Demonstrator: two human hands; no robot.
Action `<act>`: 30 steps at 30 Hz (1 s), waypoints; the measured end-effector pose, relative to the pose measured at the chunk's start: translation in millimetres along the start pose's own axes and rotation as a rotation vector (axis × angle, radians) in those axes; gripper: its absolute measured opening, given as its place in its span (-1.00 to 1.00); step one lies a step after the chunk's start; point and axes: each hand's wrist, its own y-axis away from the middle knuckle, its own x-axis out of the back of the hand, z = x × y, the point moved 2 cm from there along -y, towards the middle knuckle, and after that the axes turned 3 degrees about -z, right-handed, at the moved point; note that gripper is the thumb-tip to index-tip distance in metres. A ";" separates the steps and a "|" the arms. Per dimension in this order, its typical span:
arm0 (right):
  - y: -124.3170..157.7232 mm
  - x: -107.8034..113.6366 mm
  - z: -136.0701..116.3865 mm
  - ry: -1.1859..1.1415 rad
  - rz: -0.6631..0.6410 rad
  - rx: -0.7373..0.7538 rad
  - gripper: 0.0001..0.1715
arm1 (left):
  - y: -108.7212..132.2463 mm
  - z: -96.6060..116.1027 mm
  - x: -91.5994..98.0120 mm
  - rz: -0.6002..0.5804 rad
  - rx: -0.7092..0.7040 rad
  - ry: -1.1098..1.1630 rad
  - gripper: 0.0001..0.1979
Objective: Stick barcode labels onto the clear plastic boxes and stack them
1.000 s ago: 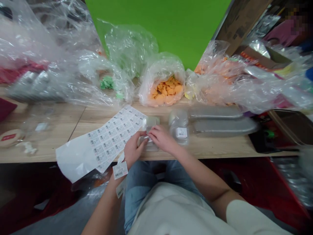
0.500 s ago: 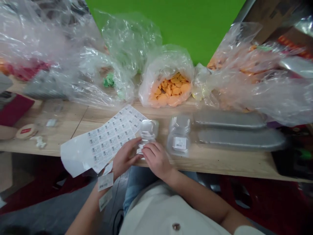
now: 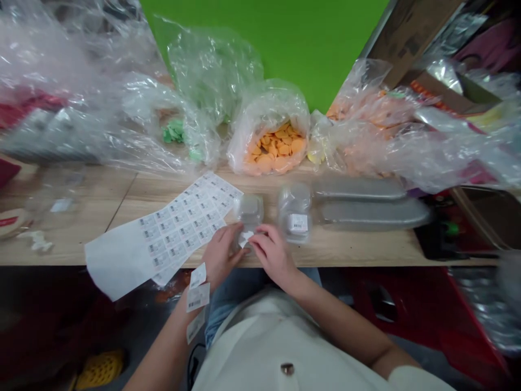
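Observation:
My left hand and my right hand meet at the table's front edge over a small clear plastic clamshell box. Between their fingertips is a small white sticker label, pinched against the box's near end. Several loose labels stick to my left wrist. A sheet of printed labels hangs over the edge just left of my left hand. A second clear box with a label on it lies right of my right hand.
Open plastic bags line the back of the wooden table: one with orange discs, one with green pieces. Two stacks of clear boxes lie at the right. A tape roll sits far left.
Both hands stayed together at the clamshell box, shifting slightly; the white label now shows between the fingertips. The view swayed left and back.

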 end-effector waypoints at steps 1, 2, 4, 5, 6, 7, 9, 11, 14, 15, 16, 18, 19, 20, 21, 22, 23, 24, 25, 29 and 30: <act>-1.8 4.6 -4.5 -0.016 0.006 -0.007 -0.82 | 0.0 -1.3 -0.7 -0.002 -0.002 0.004 -0.45; -3.6 9.9 -8.7 -0.038 0.013 -0.017 -0.82 | -0.3 -2.3 -1.1 -0.004 -0.003 0.006 -0.45; -8.0 19.9 -13.8 -0.094 0.022 -0.071 -0.82 | -1.5 -3.6 -0.3 -0.009 -0.007 0.012 -0.45; -10.8 23.3 -13.8 -0.126 0.017 -0.127 -0.84 | -2.3 -3.8 1.3 -0.013 -0.012 0.020 -0.46; -14.1 24.9 -12.1 -0.160 0.004 -0.198 -0.85 | -3.1 -3.7 3.7 -0.020 -0.018 0.032 -0.46; -17.6 24.5 -9.0 -0.195 -0.016 -0.277 -0.85 | -3.9 -3.2 6.9 -0.031 -0.025 0.049 -0.46; -24.7 19.3 -0.8 -0.269 -0.057 -0.418 -0.74 | -4.9 -1.9 14.6 -0.061 -0.036 0.084 -0.45; -30.1 12.4 6.3 -0.331 -0.069 -0.502 -0.56 | -5.7 -0.2 21.9 -0.087 -0.032 0.111 -0.42; -32.8 8.3 10.3 -0.386 -0.025 -0.537 -0.52 | -8.5 3.1 26.6 -0.091 -0.032 0.091 -0.49; -32.4 9.2 10.3 -0.388 0.001 -0.537 -0.53 | -10.3 4.5 26.4 -0.074 -0.041 0.060 -0.54; -31.7 10.9 9.9 -0.384 0.021 -0.533 -0.54 | -12.5 6.3 25.4 -0.057 -0.058 0.023 -0.59; -30.2 15.0 9.1 -0.372 0.046 -0.511 -0.54 | -17.9 10.5 22.5 -0.040 -0.100 -0.042 -0.65; -29.8 16.8 9.0 -0.371 0.049 -0.495 -0.54 | -20.9 12.8 21.1 -0.046 -0.118 -0.063 -0.66; -29.5 18.2 9.2 -0.374 0.047 -0.478 -0.54 | -23.9 15.2 20.0 -0.061 -0.130 -0.081 -0.66; -29.6 19.3 9.6 -0.380 0.045 -0.462 -0.53 | -26.9 17.6 19.4 -0.078 -0.135 -0.099 -0.68; -30.0 20.1 10.3 -0.388 0.042 -0.451 -0.53 | -29.7 19.8 19.3 -0.092 -0.129 -0.118 -0.70; -30.4 20.8 11.2 -0.395 0.040 -0.444 -0.53 | -32.3 22.0 19.6 -0.101 -0.121 -0.134 -0.72; -31.0 21.2 12.1 -0.401 0.038 -0.441 -0.53 | -34.7 23.8 19.9 -0.113 -0.113 -0.144 -0.73; -31.5 21.7 13.0 -0.406 0.039 -0.439 -0.53 | -36.8 25.2 20.3 -0.123 -0.103 -0.147 -0.74; -32.9 22.4 14.6 -0.429 0.034 -0.440 -0.53 | -40.9 25.4 20.5 -0.174 -0.047 -0.117 -0.74; -32.9 22.4 14.5 -0.438 0.028 -0.444 -0.54 | -40.5 24.7 21.3 -0.173 -0.019 -0.093 -0.73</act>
